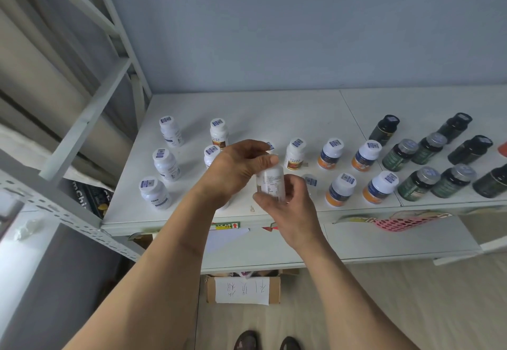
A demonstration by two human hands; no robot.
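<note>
Two hands meet on one white bottle (272, 182) in the head view; the left hand (233, 170) curls over its top, the right hand (288, 209) grips its lower body; it is held roughly upright over the front of the white table (274, 111), between standing white bottles (166, 164) and orange-labelled bottles (340, 189).

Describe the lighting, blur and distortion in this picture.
Head view: soft, even light, faint shadows on the table; wide lens slants the shelf frame; the white bottle between left hand and right hand is slightly blurred, label unreadable.
</note>
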